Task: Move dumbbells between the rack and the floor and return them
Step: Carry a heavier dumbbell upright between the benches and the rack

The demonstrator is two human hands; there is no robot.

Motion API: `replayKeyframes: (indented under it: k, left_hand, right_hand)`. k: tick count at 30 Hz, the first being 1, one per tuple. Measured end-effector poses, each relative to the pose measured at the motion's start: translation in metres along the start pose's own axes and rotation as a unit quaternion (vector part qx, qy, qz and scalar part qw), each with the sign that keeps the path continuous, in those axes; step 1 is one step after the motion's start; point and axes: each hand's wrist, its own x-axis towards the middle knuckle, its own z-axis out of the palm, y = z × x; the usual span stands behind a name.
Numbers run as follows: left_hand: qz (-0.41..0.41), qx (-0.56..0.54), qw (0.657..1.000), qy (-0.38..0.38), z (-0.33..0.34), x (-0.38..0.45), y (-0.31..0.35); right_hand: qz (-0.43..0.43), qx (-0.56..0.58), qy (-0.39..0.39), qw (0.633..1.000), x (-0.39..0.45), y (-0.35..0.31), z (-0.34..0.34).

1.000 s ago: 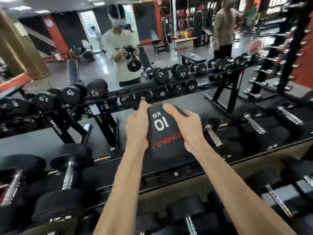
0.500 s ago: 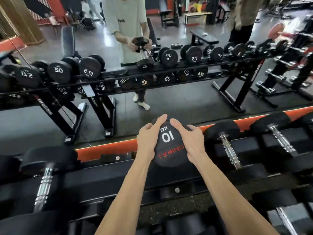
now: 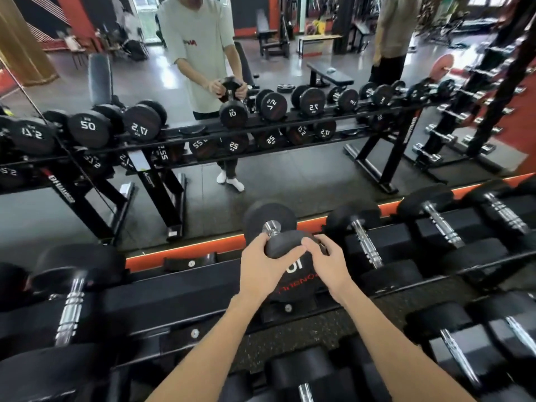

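A black 10 kg dumbbell [image 3: 285, 245] lies front to back on the top shelf of the rack [image 3: 179, 294], its near head marked "10" facing me and its far head by the mirror. My left hand [image 3: 261, 266] grips the left side of the near head. My right hand [image 3: 326, 264] grips its right side, fingers over the top edge. The chrome handle shows just beyond my fingers.
More dumbbells lie on the top shelf at the left [image 3: 72, 294] and right [image 3: 365, 245], and on the lower shelf [image 3: 452, 343]. A wall mirror [image 3: 203, 169] behind the rack reflects me, the rack and a person standing at the back.
The dumbbell has come down from an end-on hold in the air and tipped flat onto the top shelf. My view has dropped with it, and both hands stay on its near head.
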Motion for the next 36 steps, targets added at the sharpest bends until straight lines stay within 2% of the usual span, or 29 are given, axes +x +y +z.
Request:
replayKeyframes:
  k: [6,10,15,19,25,28,36]
  left_hand:
    - [0.045,0.08,0.995,-0.036,-0.009,-0.024,-0.048]
    - [0.064,0.099,0.993,-0.026,-0.003,-0.039,-0.067]
    - [0.155,0.265,0.952,-0.013,0.025,-0.061,-0.102]
    - [0.17,0.288,0.942,-0.014,0.022,-0.059,-0.113]
    - [0.09,0.255,0.962,-0.037,0.017,-0.071,-0.102]
    - [0.014,0.214,0.975,-0.063,0.014,-0.075,-0.092]
    - [-0.06,0.23,0.967,-0.095,0.009,-0.082,-0.072]
  right_hand:
    - [-0.051,-0.057,-0.093,0.993,-0.027,0.042,-0.005]
    - [-0.06,-0.073,-0.094,0.991,-0.028,0.063,-0.014]
    - [-0.028,-0.153,-0.113,0.981,-0.035,0.085,-0.04]
    - [-0.024,-0.163,-0.132,0.977,-0.035,0.085,-0.035]
    - [-0.04,-0.158,-0.126,0.979,-0.046,0.083,-0.027]
    - [-0.05,-0.18,-0.143,0.972,-0.044,0.086,-0.026]
    - [-0.045,-0.234,-0.163,0.957,-0.044,0.083,-0.028]
